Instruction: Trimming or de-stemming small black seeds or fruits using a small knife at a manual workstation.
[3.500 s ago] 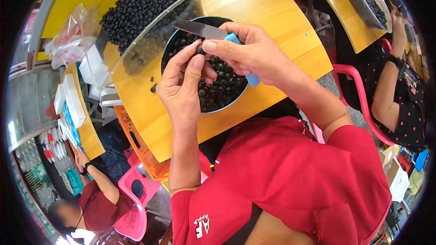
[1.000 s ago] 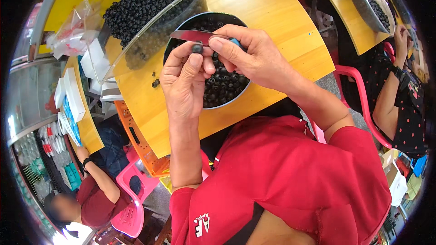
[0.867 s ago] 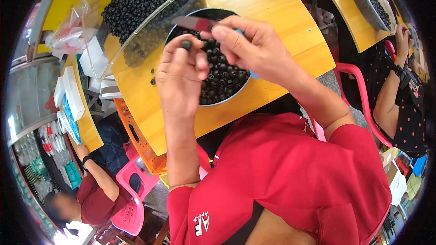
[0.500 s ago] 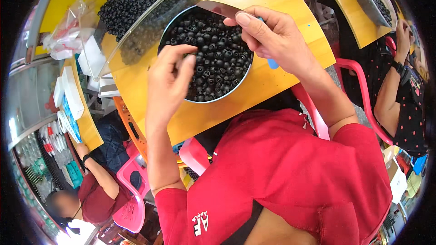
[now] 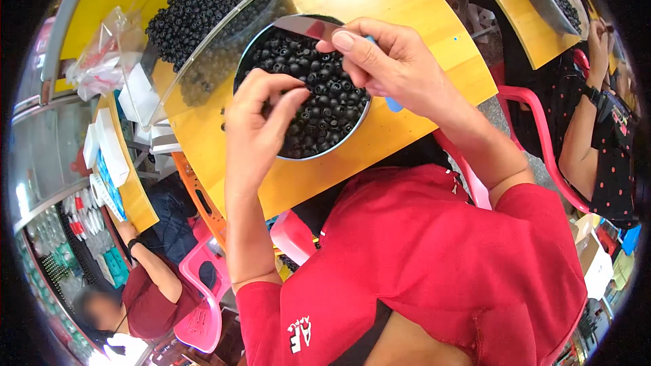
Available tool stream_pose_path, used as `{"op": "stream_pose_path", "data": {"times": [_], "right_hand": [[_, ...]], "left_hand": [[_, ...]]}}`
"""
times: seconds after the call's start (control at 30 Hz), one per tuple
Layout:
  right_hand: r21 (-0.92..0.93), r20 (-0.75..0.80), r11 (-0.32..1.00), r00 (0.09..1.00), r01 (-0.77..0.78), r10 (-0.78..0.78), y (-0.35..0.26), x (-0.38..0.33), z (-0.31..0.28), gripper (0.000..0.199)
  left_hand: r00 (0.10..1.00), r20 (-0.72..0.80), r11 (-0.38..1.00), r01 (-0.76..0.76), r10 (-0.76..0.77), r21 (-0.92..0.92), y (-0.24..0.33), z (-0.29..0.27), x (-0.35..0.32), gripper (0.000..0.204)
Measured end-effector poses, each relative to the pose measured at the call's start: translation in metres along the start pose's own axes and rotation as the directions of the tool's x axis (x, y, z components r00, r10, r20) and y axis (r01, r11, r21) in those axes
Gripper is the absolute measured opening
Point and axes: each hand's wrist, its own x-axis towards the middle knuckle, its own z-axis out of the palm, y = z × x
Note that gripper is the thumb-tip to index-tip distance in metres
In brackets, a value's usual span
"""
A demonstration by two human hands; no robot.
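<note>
A round bowl with a pale blue rim [image 5: 313, 157] stands on the yellow wooden table, filled with small, round, glossy black pieces [image 5: 319, 112], several with a ringed opening. My right hand [image 5: 390, 61] grips a knife by its blue handle. The knife's broad blade [image 5: 305, 26] points left across the bowl's far edge. Over the bowl's left side is my left hand [image 5: 261, 112], its fingers curled and its thumb and forefinger tips close together. Whatever lies between those tips, if anything, I cannot make out.
A clear plastic bin [image 5: 234, 17] beyond the bowl holds a heap of black pieces. Plastic bags [image 5: 105, 61] lie left of it. Pink chairs [image 5: 203, 278] stand around. One person in maroon [image 5: 159, 291] sits lower left; another [image 5: 583, 142] sits right, near a metal basin [image 5: 546, 0].
My right hand and the knife have shifted left, and the blade lies farther over the bowl. My left thumb and forefinger have moved slightly right over the black pieces.
</note>
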Motion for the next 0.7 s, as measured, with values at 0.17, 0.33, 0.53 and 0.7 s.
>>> {"op": "stream_pose_path", "data": {"times": [0.17, 0.33, 0.53, 0.7], "right_hand": [[0.04, 0.042, 0.999, 0.999, -0.004, 0.002, -0.004, 0.003, 0.019, 0.029], [0.159, 0.077, 0.987, 0.997, 0.007, -0.019, -0.003, 0.006, 0.032, 0.025], [0.114, 0.031, 0.993, 0.999, 0.029, -0.033, -0.001, 0.006, 0.03, 0.023], [0.101, 0.029, 0.995, 1.0, -0.009, 0.006, 0.002, 0.004, 0.029, 0.023]], "left_hand": [[0.984, 0.038, 0.454, 0.114, -0.173, -0.884, -0.005, 0.004, -0.005, 0.016], [0.965, -0.015, 0.319, 0.072, -0.26, -0.945, 0.01, 0.019, -0.005, 0.016], [0.963, -0.013, 0.296, 0.07, -0.268, -0.952, 0.007, 0.022, -0.006, 0.019], [0.958, -0.056, 0.366, 0.053, -0.282, -0.929, 0.006, 0.025, -0.007, 0.027]]}}
